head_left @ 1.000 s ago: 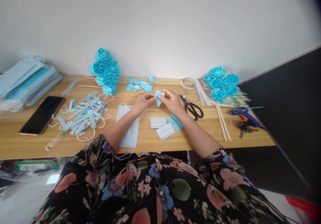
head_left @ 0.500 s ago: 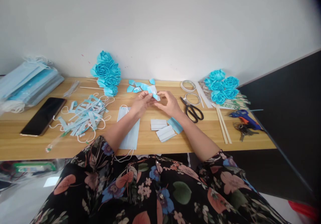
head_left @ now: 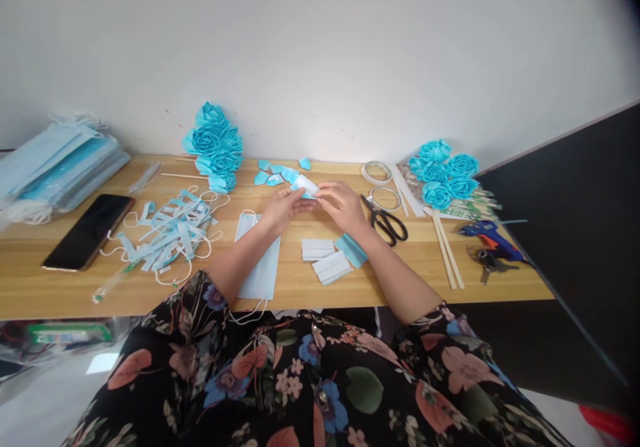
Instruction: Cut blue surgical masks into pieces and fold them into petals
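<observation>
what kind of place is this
Probably a small craft workspace, though whether at home or in a shop I can't tell: a glue gun, scissors and handmade-looking blue flowers point to it.

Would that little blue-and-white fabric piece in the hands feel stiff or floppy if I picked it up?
Probably floppy: the small rectangular blue-and-white fabric piece looks thin and seems folded. It's likely light, being just a small sheet. Its flat shape suggests it would slide, not roll.
</observation>
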`<state>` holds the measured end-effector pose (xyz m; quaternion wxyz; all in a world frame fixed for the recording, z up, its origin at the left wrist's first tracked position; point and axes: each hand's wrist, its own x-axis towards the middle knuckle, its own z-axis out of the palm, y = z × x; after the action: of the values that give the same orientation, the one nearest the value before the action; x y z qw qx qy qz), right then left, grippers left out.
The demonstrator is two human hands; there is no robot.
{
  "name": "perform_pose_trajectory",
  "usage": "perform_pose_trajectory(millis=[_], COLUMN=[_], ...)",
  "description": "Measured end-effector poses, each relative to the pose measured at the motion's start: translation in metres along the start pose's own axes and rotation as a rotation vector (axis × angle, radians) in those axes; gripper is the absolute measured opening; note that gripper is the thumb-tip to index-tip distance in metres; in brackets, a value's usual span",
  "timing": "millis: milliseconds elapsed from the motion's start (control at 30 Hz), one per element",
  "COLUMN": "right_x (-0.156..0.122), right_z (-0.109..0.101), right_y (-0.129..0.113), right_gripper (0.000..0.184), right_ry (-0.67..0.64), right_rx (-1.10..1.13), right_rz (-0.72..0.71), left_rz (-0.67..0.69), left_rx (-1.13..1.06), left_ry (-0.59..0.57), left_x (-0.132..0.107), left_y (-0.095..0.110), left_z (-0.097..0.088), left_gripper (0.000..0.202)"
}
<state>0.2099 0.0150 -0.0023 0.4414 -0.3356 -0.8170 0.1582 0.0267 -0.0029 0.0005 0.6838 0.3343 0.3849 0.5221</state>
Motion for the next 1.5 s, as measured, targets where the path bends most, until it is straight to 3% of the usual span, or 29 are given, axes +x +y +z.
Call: perform_pose_trajectory(millis=[267, 533, 1000, 1200, 1500], right_x=[-0.0014, -0.0013, -0.0002, 0.0006, 0.0002], right_z=[0.0029, 0.0011, 0.0038, 0.0054, 0.0049], right_y=[0.0050, 0.0029, -0.0012, -0.0010, -0.0028], right_gripper=[0.014, 0.009, 0.013, 0.031, 0.038], right_ry=[-0.039, -0.018, 0.059, 0.058, -0.018], right_rx=[0.028, 0.052, 0.191, 0.284, 0.318], right_rz=[0.060, 0.070, 0.318, 0.379, 0.372], left_rz=[0.063, 0.102, 0.180, 0.179, 0.310], left_rx=[0.078, 0.109, 0.381, 0.357, 0.403], left_ry=[-0.047, -0.087, -0.148, -0.115, 0.015], left_x=[0.0011, 0.0027, 0.0042, -0.0004, 0.0054], left_y=[-0.0011, -0.0043, -0.0088, -0.0061, -0.0093], left_z=[-0.0034, -0.0049, -0.0052, -0.0022, -0.0039], left_gripper=[0.040, 0.037, 0.036, 0.050, 0.067])
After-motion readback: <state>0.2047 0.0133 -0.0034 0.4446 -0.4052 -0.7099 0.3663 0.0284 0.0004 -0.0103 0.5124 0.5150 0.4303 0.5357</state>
